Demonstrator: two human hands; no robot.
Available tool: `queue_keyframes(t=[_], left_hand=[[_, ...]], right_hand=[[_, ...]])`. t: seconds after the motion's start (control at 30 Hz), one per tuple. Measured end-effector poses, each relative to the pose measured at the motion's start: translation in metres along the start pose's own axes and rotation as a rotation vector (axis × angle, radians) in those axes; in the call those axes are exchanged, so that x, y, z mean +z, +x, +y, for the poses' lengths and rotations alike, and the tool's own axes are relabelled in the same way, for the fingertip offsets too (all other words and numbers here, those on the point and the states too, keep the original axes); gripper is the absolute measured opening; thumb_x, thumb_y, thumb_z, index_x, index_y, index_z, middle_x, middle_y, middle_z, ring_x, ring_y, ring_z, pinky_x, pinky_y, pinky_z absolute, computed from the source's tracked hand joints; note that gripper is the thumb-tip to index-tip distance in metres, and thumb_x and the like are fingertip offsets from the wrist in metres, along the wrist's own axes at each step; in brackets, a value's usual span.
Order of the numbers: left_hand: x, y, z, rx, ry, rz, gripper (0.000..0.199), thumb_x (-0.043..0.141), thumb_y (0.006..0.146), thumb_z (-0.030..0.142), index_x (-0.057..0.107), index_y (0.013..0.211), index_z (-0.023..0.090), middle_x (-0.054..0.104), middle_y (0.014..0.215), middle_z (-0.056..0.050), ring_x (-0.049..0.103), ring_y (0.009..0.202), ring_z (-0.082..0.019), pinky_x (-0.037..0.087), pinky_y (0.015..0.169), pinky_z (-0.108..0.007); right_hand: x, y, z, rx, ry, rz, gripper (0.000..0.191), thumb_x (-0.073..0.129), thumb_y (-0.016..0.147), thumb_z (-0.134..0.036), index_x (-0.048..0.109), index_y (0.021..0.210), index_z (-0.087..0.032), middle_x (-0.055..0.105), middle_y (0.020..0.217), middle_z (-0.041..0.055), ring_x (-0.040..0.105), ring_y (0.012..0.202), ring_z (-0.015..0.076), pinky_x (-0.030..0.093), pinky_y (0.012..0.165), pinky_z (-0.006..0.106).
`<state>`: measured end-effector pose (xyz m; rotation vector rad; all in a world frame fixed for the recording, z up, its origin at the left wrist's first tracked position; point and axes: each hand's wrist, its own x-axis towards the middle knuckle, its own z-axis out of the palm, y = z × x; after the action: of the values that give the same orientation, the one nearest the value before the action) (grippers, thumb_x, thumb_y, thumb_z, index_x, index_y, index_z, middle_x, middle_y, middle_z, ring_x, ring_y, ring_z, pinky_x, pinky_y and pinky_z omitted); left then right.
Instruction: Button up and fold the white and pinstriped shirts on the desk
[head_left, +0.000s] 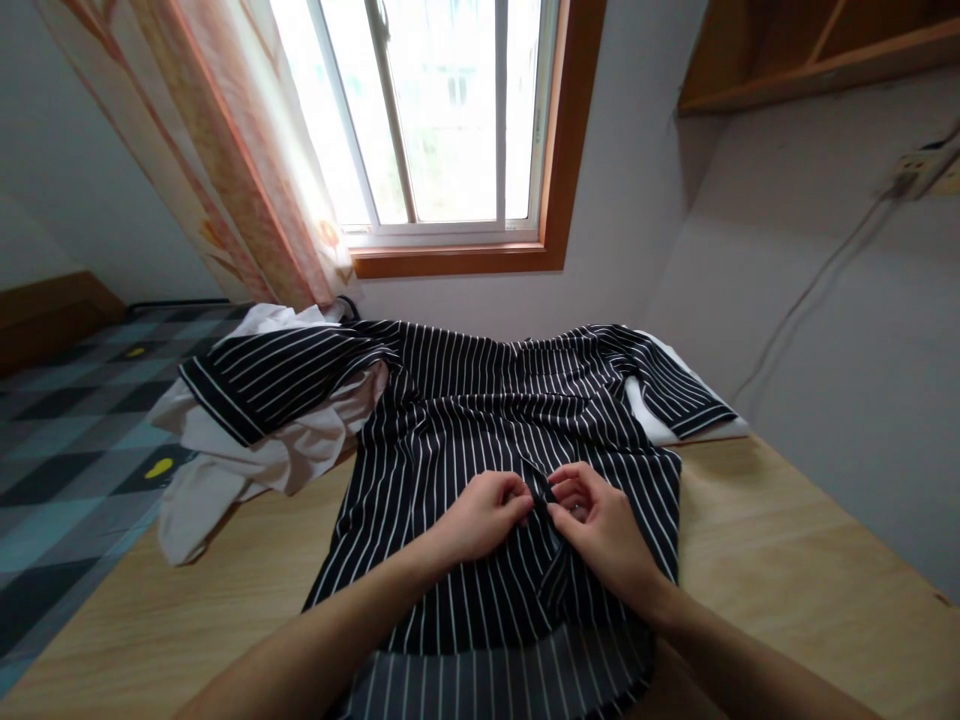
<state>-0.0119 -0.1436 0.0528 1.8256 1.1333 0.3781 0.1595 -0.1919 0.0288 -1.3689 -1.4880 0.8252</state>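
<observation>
A black shirt with white stripes (457, 450) lies spread out, its sleeves stretched to both sides and its hem toward me. Over the lower middle of the shirt, my left hand (491, 512) is closed, fingers pinched on the edge of the striped cloth. Close beside it on the right, my right hand (596, 520) pinches the same strip of cloth between thumb and forefinger. The cloth is slightly raised between the two hands, with a fold hanging below. Exactly what the left fingertips hold is partly hidden.
Crumpled pale cloth (217, 475) lies under the left sleeve, and something white (656, 425) under the right one. A wooden table (780, 560) bears the shirt. A checked bed (67, 440) is at the left, a window (442, 110) behind, a shelf (825, 75) upper right.
</observation>
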Motion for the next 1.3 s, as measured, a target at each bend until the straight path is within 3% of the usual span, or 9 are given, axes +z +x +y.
queue_keyframes(t=[0.17, 0.43, 0.67, 0.77, 0.87, 0.97, 1.13, 1.3], left_hand=[[0.001, 0.0, 0.001, 0.002, -0.004, -0.002, 0.018, 0.053, 0.087, 0.023, 0.064, 0.076, 0.014, 0.063, 0.07, -0.002, 0.054, 0.066, -0.013, 0.042, 0.063, -0.025], [0.003, 0.0, -0.001, -0.031, -0.024, 0.025, 0.019, 0.053, 0.086, 0.025, 0.064, 0.075, 0.014, 0.062, 0.068, -0.002, 0.053, 0.064, -0.013, 0.041, 0.061, -0.025], [0.007, 0.002, -0.005, -0.072, -0.125, 0.013, 0.019, 0.054, 0.084, 0.026, 0.063, 0.072, 0.013, 0.063, 0.068, -0.002, 0.055, 0.064, -0.013, 0.042, 0.062, -0.025], [0.007, 0.003, -0.005, -0.059, -0.162, 0.016, 0.019, 0.054, 0.083, 0.025, 0.062, 0.07, 0.014, 0.062, 0.068, -0.002, 0.054, 0.065, -0.013, 0.042, 0.063, -0.025], [0.009, 0.004, -0.008, -0.049, -0.169, 0.036, 0.016, 0.055, 0.08, 0.022, 0.061, 0.067, 0.014, 0.058, 0.064, 0.001, 0.049, 0.062, -0.011, 0.038, 0.059, -0.023], [0.011, 0.005, -0.011, -0.069, -0.196, 0.05, 0.014, 0.056, 0.077, 0.021, 0.059, 0.065, 0.014, 0.051, 0.06, 0.003, 0.042, 0.057, -0.01, 0.032, 0.054, -0.022], [0.013, 0.001, -0.003, -0.183, -0.369, 0.046, 0.029, 0.051, 0.084, 0.031, 0.054, 0.06, 0.015, 0.041, 0.052, 0.005, 0.033, 0.049, -0.008, 0.024, 0.047, -0.022], [0.013, -0.005, 0.008, -0.22, -0.429, 0.07, 0.025, 0.063, 0.079, 0.036, 0.065, 0.074, 0.012, 0.051, 0.058, 0.003, 0.039, 0.051, -0.008, 0.027, 0.047, -0.021]], right_hand=[[0.0, -0.002, -0.003, -0.05, -0.066, 0.014, 0.021, 0.056, 0.077, -0.018, 0.062, 0.097, -0.02, 0.067, 0.082, 0.0023, 0.065, 0.071, 0.0154, 0.055, 0.065, 0.03], [0.002, -0.002, -0.001, -0.019, 0.023, -0.03, 0.023, 0.058, 0.076, -0.018, 0.062, 0.099, -0.019, 0.068, 0.084, 0.0028, 0.066, 0.073, 0.0151, 0.057, 0.067, 0.03], [0.003, 0.004, 0.005, 0.126, 0.375, -0.088, 0.02, 0.06, 0.082, -0.034, 0.06, 0.093, -0.017, 0.069, 0.079, 0.0037, 0.067, 0.068, 0.0154, 0.058, 0.065, 0.031], [0.005, 0.007, 0.01, 0.18, 0.449, -0.091, 0.022, 0.065, 0.077, -0.034, 0.06, 0.09, -0.017, 0.069, 0.077, 0.0032, 0.067, 0.067, 0.0162, 0.058, 0.063, 0.031], [0.01, 0.007, 0.013, 0.142, 0.387, -0.062, 0.021, 0.071, 0.07, -0.027, 0.06, 0.086, -0.019, 0.068, 0.079, 0.0018, 0.067, 0.073, 0.0166, 0.058, 0.067, 0.031], [0.015, 0.003, 0.014, 0.07, 0.276, -0.019, 0.016, 0.067, 0.072, -0.022, 0.061, 0.087, -0.019, 0.067, 0.082, 0.0021, 0.066, 0.076, 0.0163, 0.057, 0.071, 0.031], [0.014, -0.002, 0.009, 0.014, 0.083, 0.032, 0.014, 0.062, 0.076, -0.018, 0.061, 0.09, -0.019, 0.066, 0.08, 0.0016, 0.066, 0.073, 0.0163, 0.056, 0.069, 0.03], [0.014, -0.005, 0.003, -0.149, -0.098, 0.081, 0.013, 0.056, 0.078, -0.014, 0.062, 0.089, -0.02, 0.066, 0.077, 0.001, 0.064, 0.068, 0.0151, 0.053, 0.064, 0.027]])
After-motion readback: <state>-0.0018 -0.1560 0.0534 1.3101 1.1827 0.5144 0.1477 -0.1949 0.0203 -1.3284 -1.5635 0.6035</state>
